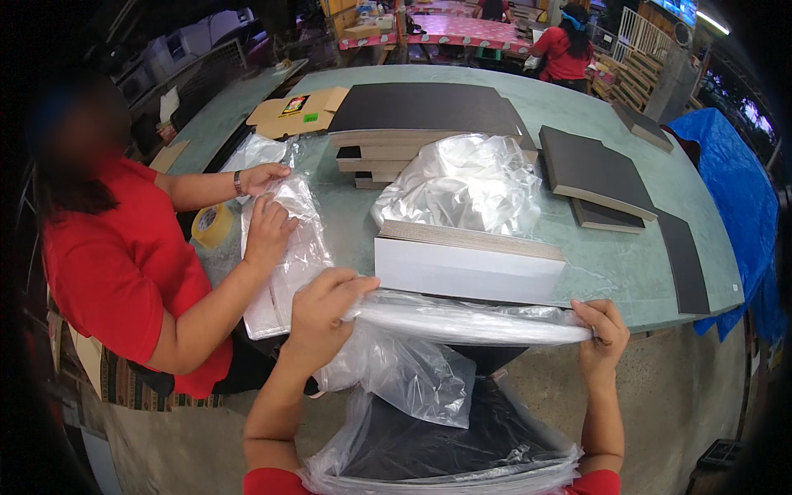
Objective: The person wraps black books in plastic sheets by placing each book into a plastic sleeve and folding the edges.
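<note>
Fingers of left hand [323,309] and right hand [603,332] pinched on opposite ends of a clear plastic bag [470,323], stretched along the near table edge [660,312]. Seemingly partway through bagging: one bagged dark stack [445,445] in the lap, white stack [469,262] just behind the bag unwrapped, more dark boards [590,169] waiting beyond.

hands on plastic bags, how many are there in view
4. The person's left hand and right hand grip a bagged flat pack at the table edge; a co-worker's two hands press another bag.
</note>
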Demonstrator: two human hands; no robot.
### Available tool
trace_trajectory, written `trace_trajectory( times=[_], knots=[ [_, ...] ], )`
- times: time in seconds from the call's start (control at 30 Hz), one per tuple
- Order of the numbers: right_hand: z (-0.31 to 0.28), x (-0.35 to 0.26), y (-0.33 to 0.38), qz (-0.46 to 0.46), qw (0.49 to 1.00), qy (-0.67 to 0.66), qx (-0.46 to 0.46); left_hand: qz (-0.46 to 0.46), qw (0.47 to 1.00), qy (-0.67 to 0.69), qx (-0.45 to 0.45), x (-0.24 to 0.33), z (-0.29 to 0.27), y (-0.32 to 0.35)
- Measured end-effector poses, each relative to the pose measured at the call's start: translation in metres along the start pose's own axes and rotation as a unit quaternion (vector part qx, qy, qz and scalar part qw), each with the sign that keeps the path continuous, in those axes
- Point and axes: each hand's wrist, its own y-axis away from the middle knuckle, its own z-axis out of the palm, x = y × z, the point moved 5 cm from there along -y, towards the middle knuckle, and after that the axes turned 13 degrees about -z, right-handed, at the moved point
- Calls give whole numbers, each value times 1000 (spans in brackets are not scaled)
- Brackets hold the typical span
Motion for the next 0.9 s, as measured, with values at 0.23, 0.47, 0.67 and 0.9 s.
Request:
trace_trajectory(
  times=[0.23,0.47,0.67,0.9],
  knots=[
    [30,51,53,284,583,-757,-77,-307,726,498,-360,-57,19,28],
    [134,94,294,685,438,-582,-30,-517,572,553,-317,-155,123,151],
    [101,71,160,505,711,-483,-80,-516,592,527,-325,-172,119,145],
    [46,2,101,259,669,-571,-399,-310,612,458,-566,-69,66,111]
  ],
)
